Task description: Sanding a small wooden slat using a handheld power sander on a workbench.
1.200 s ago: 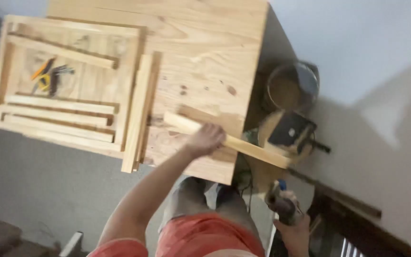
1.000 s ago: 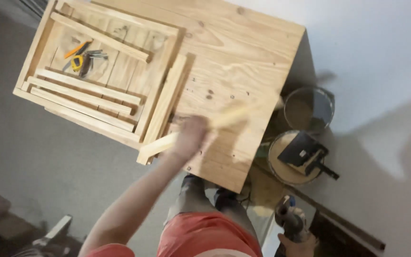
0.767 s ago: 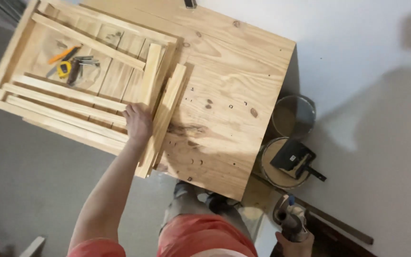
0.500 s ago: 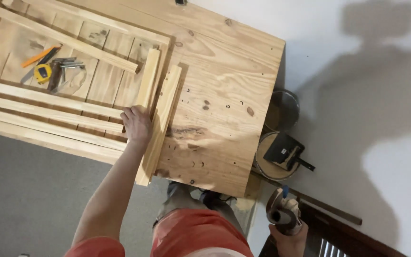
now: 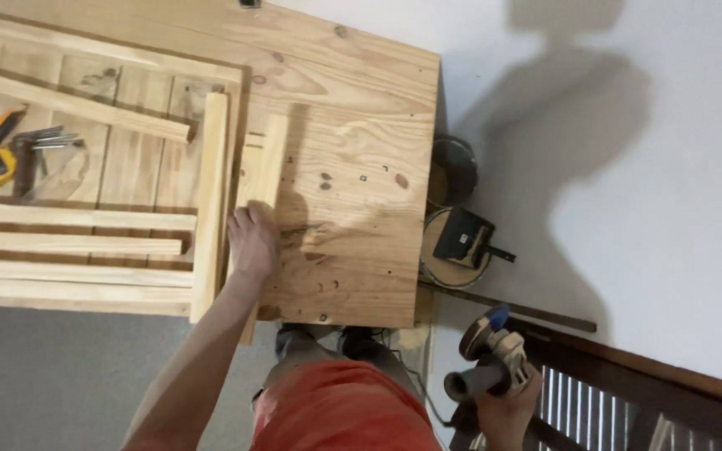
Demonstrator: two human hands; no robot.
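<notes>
Timber is what your left hand (image 5: 252, 242) rests on: fingers spread flat over a long wooden slat (image 5: 265, 171) lying on the table (image 5: 353, 125), just beside a second slat (image 5: 211, 200) at the edge of the slatted panel (image 5: 85, 175). Your right hand (image 5: 507, 409) is closed tight around the handle of a power sander (image 5: 486, 359), held low beside the table. The slat looks light and stiff, probably rough-edged, so take it near mid-length, gripping across its narrow sides.
</notes>
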